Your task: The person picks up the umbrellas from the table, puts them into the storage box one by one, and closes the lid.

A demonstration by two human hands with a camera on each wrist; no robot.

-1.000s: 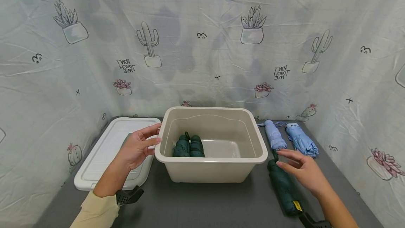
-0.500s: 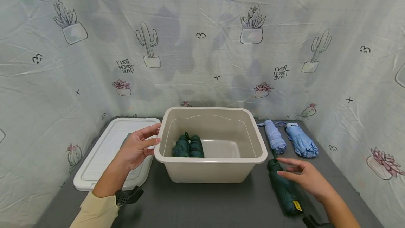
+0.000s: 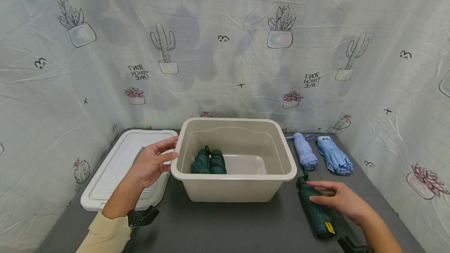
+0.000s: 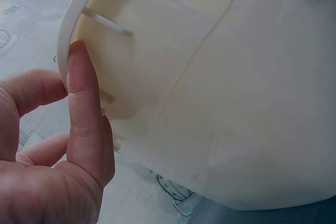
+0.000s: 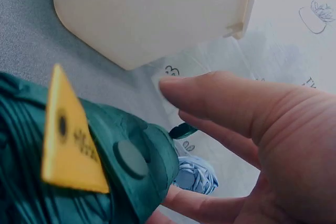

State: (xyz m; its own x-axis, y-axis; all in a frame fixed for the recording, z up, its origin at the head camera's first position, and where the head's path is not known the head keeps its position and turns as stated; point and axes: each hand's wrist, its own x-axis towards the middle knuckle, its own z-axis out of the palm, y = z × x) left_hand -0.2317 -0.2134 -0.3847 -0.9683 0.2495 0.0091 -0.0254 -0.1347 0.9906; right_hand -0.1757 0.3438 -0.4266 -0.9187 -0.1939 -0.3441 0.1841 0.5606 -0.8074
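Locate green umbrella (image 3: 317,214) lying on grey table (image 3: 225,227), to the right of beige bin (image 3: 232,191). Observe right hand (image 3: 346,200) at its strap end, thumb and fingers spread; firm contact uncertain, with fingertips partly hidden in the wrist view. Observe left hand (image 3: 149,166) pinching the bin's edge. Expect modest weight and soft, slick cloth over a stiff core. Grasp round the middle, clear of yellow tag (image 3: 329,227)

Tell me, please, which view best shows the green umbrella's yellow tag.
The right wrist view: the yellow tag appears large, with dark printing. The head view shows it small; the left wrist view, not at all.
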